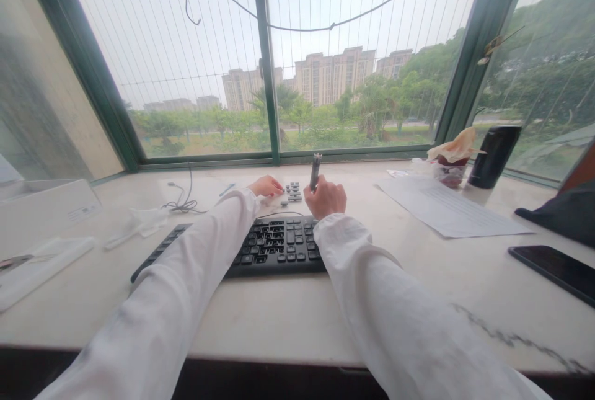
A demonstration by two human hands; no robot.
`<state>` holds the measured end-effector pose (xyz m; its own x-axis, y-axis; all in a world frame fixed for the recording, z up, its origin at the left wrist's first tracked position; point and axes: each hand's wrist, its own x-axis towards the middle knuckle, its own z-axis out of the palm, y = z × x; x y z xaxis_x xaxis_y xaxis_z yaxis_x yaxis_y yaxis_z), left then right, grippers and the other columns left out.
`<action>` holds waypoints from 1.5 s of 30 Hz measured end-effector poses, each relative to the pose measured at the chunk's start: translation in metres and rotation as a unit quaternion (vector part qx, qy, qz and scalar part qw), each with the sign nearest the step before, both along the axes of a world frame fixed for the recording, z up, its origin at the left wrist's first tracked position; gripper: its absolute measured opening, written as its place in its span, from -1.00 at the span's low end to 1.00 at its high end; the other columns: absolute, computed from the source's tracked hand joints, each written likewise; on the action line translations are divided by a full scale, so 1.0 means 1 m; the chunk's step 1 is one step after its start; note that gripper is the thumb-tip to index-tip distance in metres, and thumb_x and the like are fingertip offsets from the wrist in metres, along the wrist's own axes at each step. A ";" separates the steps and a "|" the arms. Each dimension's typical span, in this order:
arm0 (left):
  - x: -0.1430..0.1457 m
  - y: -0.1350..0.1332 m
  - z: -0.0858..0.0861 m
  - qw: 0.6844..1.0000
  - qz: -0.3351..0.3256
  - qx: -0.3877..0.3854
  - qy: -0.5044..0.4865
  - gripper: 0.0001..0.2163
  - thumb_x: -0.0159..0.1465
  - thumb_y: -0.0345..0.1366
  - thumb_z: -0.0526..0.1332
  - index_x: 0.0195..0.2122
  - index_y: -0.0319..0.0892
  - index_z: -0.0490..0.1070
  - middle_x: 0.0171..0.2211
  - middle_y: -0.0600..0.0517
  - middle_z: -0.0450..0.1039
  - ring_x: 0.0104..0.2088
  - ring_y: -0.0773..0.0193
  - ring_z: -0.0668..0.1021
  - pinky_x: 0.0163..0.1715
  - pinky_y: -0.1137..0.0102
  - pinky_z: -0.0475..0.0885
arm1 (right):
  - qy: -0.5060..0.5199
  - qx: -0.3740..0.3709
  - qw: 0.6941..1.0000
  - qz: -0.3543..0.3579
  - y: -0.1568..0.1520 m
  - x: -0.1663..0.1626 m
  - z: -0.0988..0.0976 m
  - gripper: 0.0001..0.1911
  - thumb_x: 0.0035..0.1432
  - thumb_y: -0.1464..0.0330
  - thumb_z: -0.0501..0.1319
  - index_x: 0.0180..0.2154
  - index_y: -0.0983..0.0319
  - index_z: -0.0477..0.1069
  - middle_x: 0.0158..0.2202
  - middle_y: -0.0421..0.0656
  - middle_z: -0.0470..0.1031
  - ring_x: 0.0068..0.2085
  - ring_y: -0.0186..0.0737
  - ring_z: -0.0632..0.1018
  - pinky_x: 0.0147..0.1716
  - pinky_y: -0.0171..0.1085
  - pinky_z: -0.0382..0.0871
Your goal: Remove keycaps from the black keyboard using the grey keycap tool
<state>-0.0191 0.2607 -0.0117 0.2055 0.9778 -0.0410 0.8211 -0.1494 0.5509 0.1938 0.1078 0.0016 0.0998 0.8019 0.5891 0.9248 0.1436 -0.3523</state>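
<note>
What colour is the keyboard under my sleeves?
The keyboard is black, and it shows best in the head view.

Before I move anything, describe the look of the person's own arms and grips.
The left arm's long, loose white fabric sleeve and the right arm's matching white sleeve are creased and reach the wrists, with no clear markings. The left grip and right grip are bare hands without gloves; finer details are too small to tell.
</note>
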 end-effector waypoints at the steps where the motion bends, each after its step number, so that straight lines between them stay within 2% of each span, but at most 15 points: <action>1: 0.000 0.000 0.000 1.000 -0.001 -0.001 0.000 -0.58 -0.08 -0.18 0.42 -0.16 -0.18 0.58 -0.28 -0.05 0.59 -0.43 0.34 0.53 -0.46 0.50 0.38 | -0.001 0.001 1.000 0.000 0.000 0.000 0.000 -0.78 0.20 0.26 0.02 -0.28 0.24 0.35 -0.37 -0.06 0.57 -0.31 -0.10 0.54 -0.16 -0.17 0.18; 14: 0.003 -0.007 0.005 1.000 -0.003 0.001 0.012 -0.52 -0.08 -0.18 0.40 -0.10 -0.21 0.54 -0.28 -0.08 0.59 -0.42 0.31 0.54 -0.50 0.52 0.36 | -0.006 0.000 1.000 0.006 0.000 0.000 0.000 -0.79 0.20 0.26 0.01 -0.29 0.23 0.34 -0.38 -0.07 0.57 -0.31 -0.08 0.55 -0.17 -0.16 0.20; 21: -0.004 -0.026 0.023 0.999 0.005 0.046 0.019 -0.57 -0.05 -0.14 0.39 -0.15 -0.20 0.55 -0.27 -0.08 0.59 -0.45 0.32 0.53 -0.53 0.51 0.35 | -0.002 0.002 1.000 0.009 -0.001 -0.001 0.001 -0.80 0.20 0.26 0.03 -0.29 0.22 0.33 -0.39 -0.07 0.56 -0.34 -0.11 0.54 -0.16 -0.17 0.20; 25: -0.012 -0.052 0.039 0.994 0.019 0.106 0.029 -0.65 0.04 -0.12 0.33 -0.18 -0.19 0.56 -0.27 -0.05 0.59 -0.45 0.31 0.55 -0.44 0.45 0.40 | 0.000 0.019 0.999 0.033 -0.001 -0.002 0.000 -0.80 0.20 0.24 0.03 -0.30 0.22 0.33 -0.40 -0.08 0.55 -0.39 -0.14 0.52 -0.17 -0.17 0.22; 28: -0.018 -0.082 0.051 0.987 0.022 0.152 0.042 -0.71 0.09 -0.10 0.29 -0.22 -0.13 0.57 -0.24 -0.01 0.59 -0.42 0.28 0.56 -0.38 0.40 0.41 | 0.001 0.014 0.999 0.042 -0.002 -0.003 0.000 -0.78 0.21 0.23 0.03 -0.30 0.22 0.33 -0.42 -0.08 0.55 -0.41 -0.15 0.51 -0.17 -0.16 0.22; 32: -0.024 -0.129 0.063 0.974 0.003 0.218 0.055 -0.76 0.14 -0.08 0.25 -0.27 -0.06 0.58 -0.22 0.06 0.58 -0.22 0.24 0.56 -0.16 0.38 0.39 | -0.007 0.009 0.999 0.040 -0.005 -0.006 0.001 -0.78 0.21 0.23 0.02 -0.28 0.23 0.34 -0.43 -0.07 0.54 -0.40 -0.13 0.52 -0.16 -0.15 0.23; 35: -0.027 -0.161 0.062 0.957 -0.026 0.282 0.063 -0.75 0.20 -0.07 0.19 -0.27 -0.08 0.58 -0.27 0.07 0.59 -0.27 0.25 0.56 -0.21 0.38 0.40 | -0.021 0.011 0.999 0.029 -0.007 -0.007 0.002 -0.78 0.19 0.24 0.03 -0.29 0.23 0.35 -0.44 -0.07 0.54 -0.39 -0.10 0.53 -0.17 -0.15 0.23; 38: -0.028 -0.183 0.053 0.943 -0.019 0.319 0.091 -0.75 0.26 -0.10 0.13 -0.25 -0.06 0.56 -0.28 0.08 0.59 -0.35 0.27 0.55 -0.28 0.37 0.39 | -0.023 0.029 0.999 0.028 -0.009 -0.009 0.003 -0.79 0.17 0.23 0.04 -0.31 0.21 0.34 -0.46 -0.10 0.54 -0.41 -0.11 0.52 -0.18 -0.15 0.24; 40: -0.030 -0.191 0.047 0.933 -0.061 0.325 0.141 -0.76 0.27 -0.12 0.13 -0.25 -0.07 0.56 -0.29 0.06 0.58 -0.34 0.25 0.54 -0.29 0.37 0.37 | -0.022 0.040 0.998 0.038 -0.012 -0.012 0.005 -0.80 0.16 0.23 0.06 -0.33 0.21 0.34 -0.49 -0.13 0.53 -0.42 -0.13 0.51 -0.20 -0.16 0.24; 42: -0.031 -0.196 0.043 0.924 -0.104 0.323 0.175 -0.75 0.29 -0.12 0.11 -0.24 -0.06 0.55 -0.25 0.05 0.58 -0.34 0.24 0.54 -0.29 0.37 0.34 | -0.016 0.053 0.997 0.057 -0.017 -0.018 0.008 -0.81 0.15 0.23 0.07 -0.33 0.19 0.34 -0.48 -0.16 0.52 -0.42 -0.14 0.51 -0.24 -0.18 0.25; 45: -0.034 -0.201 0.044 0.918 -0.123 0.329 0.183 -0.72 0.32 -0.07 0.07 -0.21 -0.04 0.53 -0.24 0.06 0.57 -0.32 0.22 0.54 -0.32 0.37 0.30 | 0.022 0.045 0.990 0.128 -0.027 -0.030 0.010 -0.84 0.12 0.24 0.11 -0.32 0.18 0.36 -0.44 -0.19 0.53 -0.42 -0.18 0.49 -0.35 -0.26 0.24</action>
